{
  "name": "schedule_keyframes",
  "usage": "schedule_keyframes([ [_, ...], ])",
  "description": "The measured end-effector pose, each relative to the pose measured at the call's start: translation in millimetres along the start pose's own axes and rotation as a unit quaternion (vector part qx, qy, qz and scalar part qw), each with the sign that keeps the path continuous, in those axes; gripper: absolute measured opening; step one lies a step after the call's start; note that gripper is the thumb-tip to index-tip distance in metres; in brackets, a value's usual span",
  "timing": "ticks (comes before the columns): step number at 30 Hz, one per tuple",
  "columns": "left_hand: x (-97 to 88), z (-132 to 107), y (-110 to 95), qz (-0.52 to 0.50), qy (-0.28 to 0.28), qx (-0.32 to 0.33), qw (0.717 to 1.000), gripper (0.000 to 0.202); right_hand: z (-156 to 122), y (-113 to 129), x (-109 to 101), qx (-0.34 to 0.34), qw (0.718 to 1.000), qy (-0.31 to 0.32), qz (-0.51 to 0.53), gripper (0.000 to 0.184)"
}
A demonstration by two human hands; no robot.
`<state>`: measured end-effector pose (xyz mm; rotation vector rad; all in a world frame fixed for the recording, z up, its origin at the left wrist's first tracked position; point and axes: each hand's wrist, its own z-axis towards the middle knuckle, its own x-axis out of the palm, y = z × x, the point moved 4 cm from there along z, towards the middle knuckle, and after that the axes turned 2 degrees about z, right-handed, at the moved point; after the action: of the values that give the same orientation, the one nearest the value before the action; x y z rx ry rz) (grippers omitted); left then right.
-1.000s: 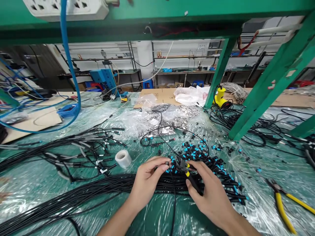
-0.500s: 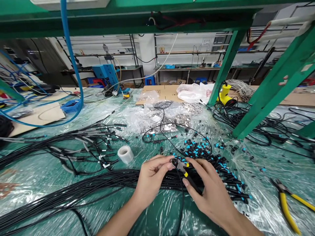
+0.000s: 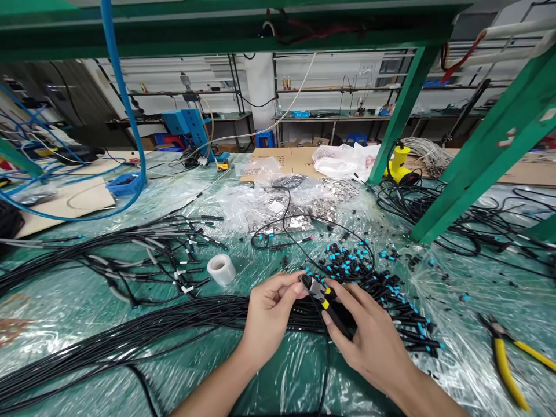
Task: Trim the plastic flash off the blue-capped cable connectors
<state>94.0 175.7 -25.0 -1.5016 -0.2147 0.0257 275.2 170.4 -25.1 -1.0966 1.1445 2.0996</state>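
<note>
Head view looks down on a left hand [image 3: 269, 324] and a right hand [image 3: 373, 341] held close together over a bench covered in clear plastic sheet [image 3: 456, 370]. The right fingers [image 3: 347, 295] wrap around small pliers [image 3: 325, 302] with black and yellow handles, firmly closed on them. The pliers lie just above a thick bundle of black cables [image 3: 174, 317] and beside a heap of cable ends with blue tips [image 3: 351, 263]. Their long axis runs diagonally, with the head pointing up and left and the handles running down and right into the right hand. The left fingertips [image 3: 297, 288] pinch together, touching or just beside the pliers' head, but whatever they hold is too hidden to tell, as is whether the jaws are open. The main risk seems to be a slip of the jaws nipping those close fingertips. Loose cables could also snag the hands, and small black bits on the slick sheet could easily scatter.
</note>
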Motion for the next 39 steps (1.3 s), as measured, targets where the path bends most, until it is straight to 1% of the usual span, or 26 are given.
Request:
schedule_keyframes([
  [4, 0.3, 1, 3, -0.012, -0.012, -0.020, 1.000, 0.027, 0, 2, 0, 0.002, 1.000, 0.005, -0.013, 0.047],
  [11, -1.1, 1, 7, -0.027, -0.018, -0.029, 0.999, 0.027, 3, 5, -2, 0.017, 0.999, 0.026, -0.022, 0.047],
  [15, -0.9, 2, 10, -0.030, -0.022, -0.032, 0.999, 0.028, 3, 6, -1, 0.022, 0.999, 0.043, -0.005, 0.045],
  [20, -0.3, 4, 11, -0.034, -0.032, -0.038, 0.998, 0.028, 4, 4, 2, 0.045, 0.997, 0.059, 0.025, 0.045],
  [24, 1.3, 5, 10, -0.039, -0.025, -0.042, 0.998, 0.027, 5, -3, 1, 0.056, 0.997, 0.045, 0.019, 0.045],
  [27, 2.4, 5, 10, -0.047, -0.017, -0.044, 0.998, 0.027, 4, -7, -2, 0.048, 0.998, 0.024, -0.015, 0.048],
  [31, 2.2, 5, 11, -0.063, -0.017, -0.047, 0.997, 0.027, 3, -7, -6, 0.034, 0.998, 0.010, -0.049, 0.051],
  [39, 0.4, 5, 12, -0.071, -0.017, -0.065, 0.995, 0.031, 2, -5, -8, 0.024, 0.998, 0.017, -0.059, 0.054],
])
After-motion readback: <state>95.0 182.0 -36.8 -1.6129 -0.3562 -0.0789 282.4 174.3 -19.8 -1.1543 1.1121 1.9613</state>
